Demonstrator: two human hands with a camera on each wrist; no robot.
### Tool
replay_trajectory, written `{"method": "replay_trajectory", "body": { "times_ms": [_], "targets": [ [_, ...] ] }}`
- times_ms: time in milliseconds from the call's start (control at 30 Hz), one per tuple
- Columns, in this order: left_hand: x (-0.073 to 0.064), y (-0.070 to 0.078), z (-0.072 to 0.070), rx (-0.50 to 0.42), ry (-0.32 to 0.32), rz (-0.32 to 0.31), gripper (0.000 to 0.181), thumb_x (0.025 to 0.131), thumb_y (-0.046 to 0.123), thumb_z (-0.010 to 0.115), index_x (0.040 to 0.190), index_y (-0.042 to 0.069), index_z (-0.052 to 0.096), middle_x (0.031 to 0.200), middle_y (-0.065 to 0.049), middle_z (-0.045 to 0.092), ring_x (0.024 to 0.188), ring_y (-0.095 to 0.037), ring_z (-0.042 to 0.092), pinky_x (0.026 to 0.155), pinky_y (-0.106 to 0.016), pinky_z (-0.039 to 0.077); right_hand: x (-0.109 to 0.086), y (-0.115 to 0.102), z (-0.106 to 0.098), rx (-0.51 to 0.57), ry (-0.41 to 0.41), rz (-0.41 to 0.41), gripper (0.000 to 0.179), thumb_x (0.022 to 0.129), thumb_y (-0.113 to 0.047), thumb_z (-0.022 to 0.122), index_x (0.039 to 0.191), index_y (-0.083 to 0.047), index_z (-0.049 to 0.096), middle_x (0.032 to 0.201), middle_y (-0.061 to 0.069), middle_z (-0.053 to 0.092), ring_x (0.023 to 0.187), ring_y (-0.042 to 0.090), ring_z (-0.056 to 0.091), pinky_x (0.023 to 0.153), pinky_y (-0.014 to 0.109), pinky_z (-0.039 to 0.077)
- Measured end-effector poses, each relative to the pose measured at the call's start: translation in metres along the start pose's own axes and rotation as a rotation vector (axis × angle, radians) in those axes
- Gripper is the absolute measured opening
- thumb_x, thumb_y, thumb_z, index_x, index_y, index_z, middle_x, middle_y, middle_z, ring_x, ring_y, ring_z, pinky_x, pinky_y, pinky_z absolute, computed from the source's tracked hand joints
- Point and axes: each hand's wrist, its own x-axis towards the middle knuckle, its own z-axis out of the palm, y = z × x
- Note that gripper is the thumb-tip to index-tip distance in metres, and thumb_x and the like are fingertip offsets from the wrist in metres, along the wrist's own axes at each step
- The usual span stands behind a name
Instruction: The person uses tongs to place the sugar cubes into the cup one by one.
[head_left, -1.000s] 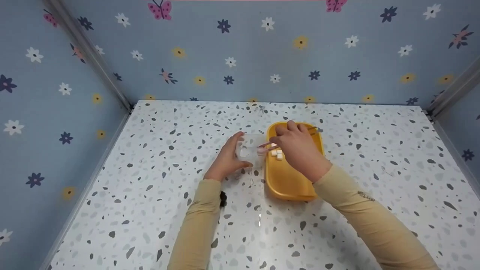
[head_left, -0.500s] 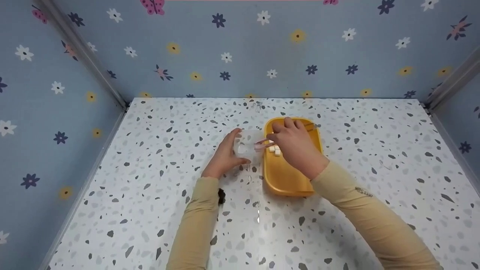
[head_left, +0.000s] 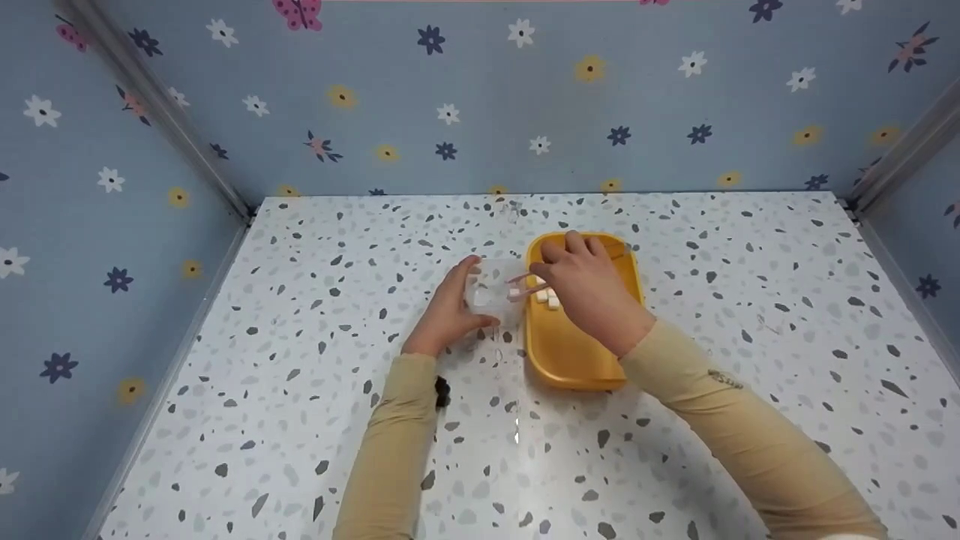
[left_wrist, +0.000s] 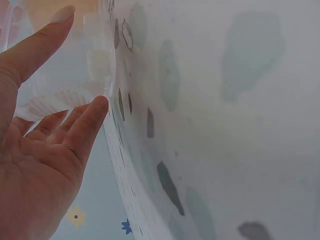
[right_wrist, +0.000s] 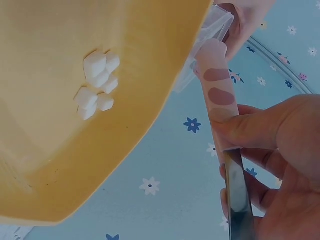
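My left hand (head_left: 450, 311) grips a clear plastic container (head_left: 491, 271) from its left side, with thumb and fingers on opposite walls. My right hand (head_left: 596, 296) holds pink-tipped tongs (right_wrist: 218, 97) with a metal handle, above the yellow tray (head_left: 574, 360). The tong tips reach left over the container, a white cube (head_left: 514, 292) beside them there. A pale cube (left_wrist: 99, 65) shows through the container wall in the left wrist view. Several white cubes (right_wrist: 95, 67) lie grouped in the tray.
The tray stands just right of the container on a speckled white table (head_left: 300, 315). Part of a metal utensil (head_left: 619, 253) shows at the tray's far end. Flowered blue walls (head_left: 495, 90) stand behind and at both sides.
The tong tips have shifted slightly left over the container and spread a little apart, with the white cube now further inside. The left hand keeps its grip; the head view has tilted slightly.
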Motion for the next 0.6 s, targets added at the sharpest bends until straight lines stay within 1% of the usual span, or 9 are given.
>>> {"method": "replay_trajectory", "body": {
  "times_ms": [200, 433, 600],
  "targets": [
    [0.0014, 0.0009, 0.0002, 0.004, -0.006, -0.013, 0.104, 0.069, 0.017, 0.086, 0.151, 0.025, 0.024, 0.148, -0.003, 0.036, 0.134, -0.018, 0.034, 0.114, -0.034, 0.025, 0.0011, 0.0000, -0.0022, -0.004, -0.047, 0.030, 0.037, 0.088, 0.000, 0.065, 0.121, -0.016, 0.066, 0.112, 0.006, 0.055, 0.097, 0.029, 0.039, 0.086, 0.044, 0.038],
    [0.0012, 0.0017, 0.0003, -0.018, -0.007, -0.024, 0.107, 0.067, 0.015, 0.087, 0.151, 0.026, 0.024, 0.149, -0.003, 0.035, 0.135, -0.020, 0.032, 0.115, -0.036, 0.023, 0.0000, 0.0020, -0.0015, -0.003, -0.014, 0.030, 0.038, 0.087, 0.003, 0.065, 0.122, -0.012, 0.064, 0.114, 0.009, 0.054, 0.097, 0.030, 0.040, 0.086, 0.045, 0.040],
    [-0.0001, 0.0023, 0.0005, -0.008, -0.003, -0.056, 0.107, 0.067, 0.015, 0.087, 0.152, 0.029, 0.023, 0.150, 0.000, 0.034, 0.136, -0.018, 0.031, 0.115, -0.037, 0.022, -0.0013, 0.0043, -0.0030, -0.014, -0.010, 0.042, 0.042, 0.086, 0.005, 0.065, 0.125, -0.012, 0.061, 0.115, 0.010, 0.052, 0.102, 0.031, 0.042, 0.091, 0.047, 0.041]
  ]
}}
